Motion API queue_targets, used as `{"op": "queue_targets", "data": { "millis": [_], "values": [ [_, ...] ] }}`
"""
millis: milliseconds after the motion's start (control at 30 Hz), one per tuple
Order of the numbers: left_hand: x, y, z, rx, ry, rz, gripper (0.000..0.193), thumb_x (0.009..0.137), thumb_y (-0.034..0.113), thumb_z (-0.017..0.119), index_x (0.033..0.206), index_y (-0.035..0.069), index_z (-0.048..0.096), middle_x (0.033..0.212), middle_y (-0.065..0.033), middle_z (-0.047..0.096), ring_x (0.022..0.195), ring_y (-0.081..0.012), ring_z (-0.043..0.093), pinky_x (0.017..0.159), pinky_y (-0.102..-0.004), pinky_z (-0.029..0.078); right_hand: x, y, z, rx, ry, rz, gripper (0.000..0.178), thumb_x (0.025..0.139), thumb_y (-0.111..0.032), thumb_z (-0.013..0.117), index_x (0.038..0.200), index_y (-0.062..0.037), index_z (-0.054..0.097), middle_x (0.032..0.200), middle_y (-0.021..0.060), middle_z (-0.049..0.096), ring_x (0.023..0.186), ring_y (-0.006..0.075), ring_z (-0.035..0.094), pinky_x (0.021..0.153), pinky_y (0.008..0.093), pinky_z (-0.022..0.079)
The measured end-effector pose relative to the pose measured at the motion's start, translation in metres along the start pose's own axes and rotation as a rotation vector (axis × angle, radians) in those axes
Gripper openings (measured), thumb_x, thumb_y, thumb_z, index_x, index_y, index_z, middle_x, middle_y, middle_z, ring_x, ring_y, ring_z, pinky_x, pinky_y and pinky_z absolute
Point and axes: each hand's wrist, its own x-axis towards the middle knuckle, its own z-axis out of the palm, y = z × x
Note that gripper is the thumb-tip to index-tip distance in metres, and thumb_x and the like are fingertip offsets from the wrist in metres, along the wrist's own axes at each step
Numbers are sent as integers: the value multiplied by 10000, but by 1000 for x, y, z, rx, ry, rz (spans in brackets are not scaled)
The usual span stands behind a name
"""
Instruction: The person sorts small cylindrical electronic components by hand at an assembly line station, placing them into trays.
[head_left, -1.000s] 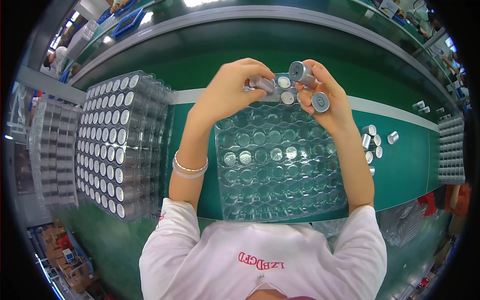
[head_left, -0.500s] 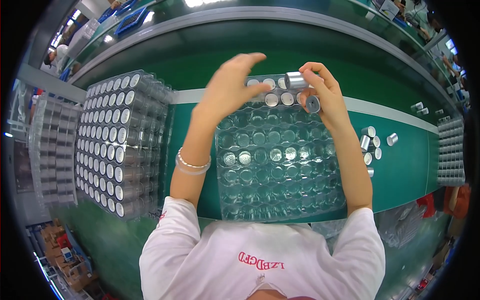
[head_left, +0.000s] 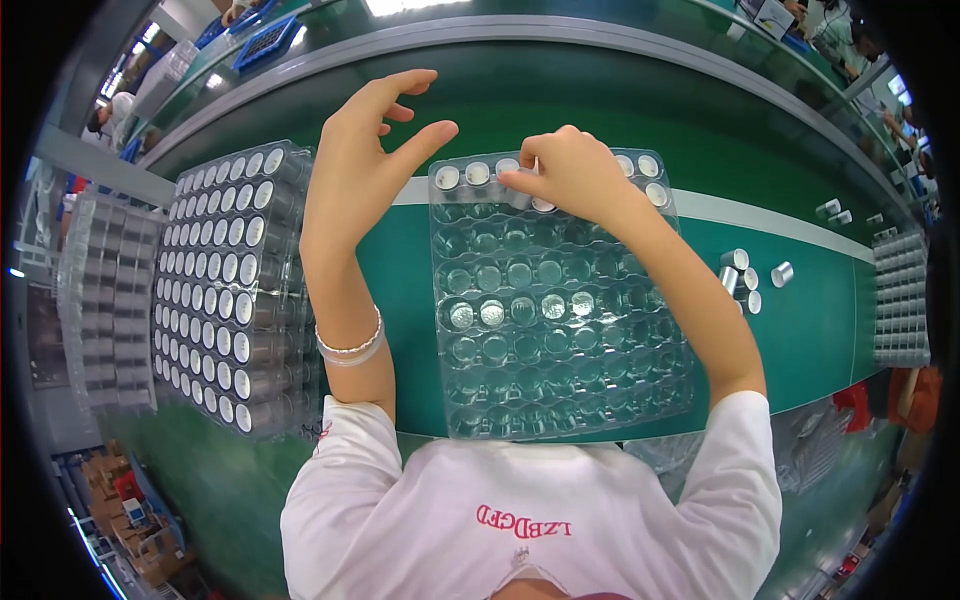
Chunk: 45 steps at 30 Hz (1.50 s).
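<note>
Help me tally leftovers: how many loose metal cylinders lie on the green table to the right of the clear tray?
4 loose cylinders: a cluster of three near the clear tray, one alone just right of them. More may be hidden.

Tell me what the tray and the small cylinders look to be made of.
Tray: likely thin clear moulded plastic; the green table shows through it and its round pockets glint.
Cylinders: probably metal, silvery and shiny, with bright highlights on their sides; coated plastic cannot be ruled out.
</note>
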Motion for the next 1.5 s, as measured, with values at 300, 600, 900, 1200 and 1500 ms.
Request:
{"op": "queue_targets", "data": {
  "millis": [300,600,900,1200,1500],
  "values": [
    [2,3,6,24,-62,16,369,702,205,695,1030,67,599,972,-42,615,791,-167,555,682,-294,442,3,-25,10,-442,-80,-4,422,772,-461,567,625,-71,633,605,92,603,599,228,630,515,329,490],
    [-6,9,-9,46,-64,-47,365,711,177,681,1045,59,593,960,-59,611,814,-174,553,733,-297,424,-136,87,-102,-350,215,454,243,751,-201,577,956,-78,616,866,115,626,771,273,600,687,351,466],
    [-6,28,12,13,-237,37,357,699,136,690,1025,33,587,964,-94,610,837,-212,563,743,-309,443,-248,174,-125,-117,20,1024,384,692,-217,650,1050,-93,588,817,81,600,697,166,572,606,287,463],
    [-33,82,69,-452,-262,278,629,602,87,771,1174,78,511,1120,-96,521,974,-208,532,757,-301,472,-127,12,-95,911,62,194,322,817,-279,577,973,3,570,704,16,565,552,50,517,452,156,397],
    [-15,56,41,-530,-63,263,498,644,-87,617,1115,55,543,1083,-90,485,870,-182,570,678,-260,517,-72,-12,-51,1942,21,300,474,882,-479,423,1017,-31,498,856,91,534,601,132,525,412,221,401]
  ]
}}
